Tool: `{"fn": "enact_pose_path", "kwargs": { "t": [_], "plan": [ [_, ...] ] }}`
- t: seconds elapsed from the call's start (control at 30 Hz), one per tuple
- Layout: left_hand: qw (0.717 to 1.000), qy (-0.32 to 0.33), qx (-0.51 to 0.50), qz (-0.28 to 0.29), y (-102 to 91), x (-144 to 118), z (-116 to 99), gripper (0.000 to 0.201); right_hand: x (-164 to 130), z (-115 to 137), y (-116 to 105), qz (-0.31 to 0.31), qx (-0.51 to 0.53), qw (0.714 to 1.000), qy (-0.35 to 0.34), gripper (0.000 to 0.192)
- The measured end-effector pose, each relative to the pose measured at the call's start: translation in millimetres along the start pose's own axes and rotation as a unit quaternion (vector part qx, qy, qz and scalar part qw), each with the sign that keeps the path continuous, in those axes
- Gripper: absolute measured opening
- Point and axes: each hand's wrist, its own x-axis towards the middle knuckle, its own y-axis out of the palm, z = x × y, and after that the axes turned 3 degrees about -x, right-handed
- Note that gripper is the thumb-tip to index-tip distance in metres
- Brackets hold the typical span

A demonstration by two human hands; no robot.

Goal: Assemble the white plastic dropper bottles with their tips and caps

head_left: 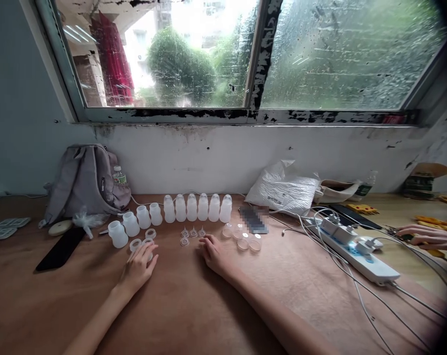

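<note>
My left hand (pixel 139 266) lies on the brown table (pixel 194 305), its fingers over a white ring (pixel 135 244) and close to a second ring (pixel 150 233). My right hand (pixel 213 252) rests flat, fingers apart, just below three small clear nipples (pixel 193 232). A row of several capped white bottles (pixel 197 207) stands behind them. Several open white bottles (pixel 130 224) curve off to the left. Clear round caps (pixel 242 235) lie to the right of my right hand.
A grey backpack (pixel 85 180) leans at the back left, a black phone (pixel 60 249) before it. A white plastic bag (pixel 282 190) and a power strip (pixel 351 249) with cables lie right. Another person's hand (pixel 428 237) rests at the far right edge.
</note>
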Motion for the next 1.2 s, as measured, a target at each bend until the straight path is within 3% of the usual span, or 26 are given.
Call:
{"fn": "enact_pose_path", "kwargs": {
  "t": [0.13,0.27,0.4,0.6,0.73,0.93,1.03,1.2],
  "plan": [
    [0.997,-0.063,0.046,0.008,6.6,16,17,0.051,15,-1,14,-0.02,-0.088,0.995,0.033,0.027],
    [0.992,-0.109,0.047,0.049,21.4,25,20,0.052,22,-11,24,0.004,-0.122,0.991,0.053,0.026],
    [0.995,-0.083,0.016,0.059,33.3,29,9,0.049,21,-17,27,0.013,-0.112,0.992,0.049,0.029],
    [0.997,-0.042,-0.019,0.069,45.5,42,-19,0.048,18,-15,20,-0.029,-0.018,0.998,0.044,0.027],
    [0.997,-0.04,-0.032,0.058,51.7,51,-34,0.049,10,-13,12,0.019,0.024,0.999,0.023,0.026],
    [0.998,-0.047,-0.031,-0.018,38.6,47,-39,0.041,2,-12,1,0.038,0.051,0.998,0.018,0.026],
    [0.998,-0.053,-0.029,-0.016,28.8,42,-38,0.03,1,-5,-7,0.03,0.084,0.996,0.002,0.025],
    [0.998,-0.064,0.002,0.018,25.2,40,-44,0.025,-4,11,-15,0.084,0.125,0.987,-0.055,0.026]
  ]
}}
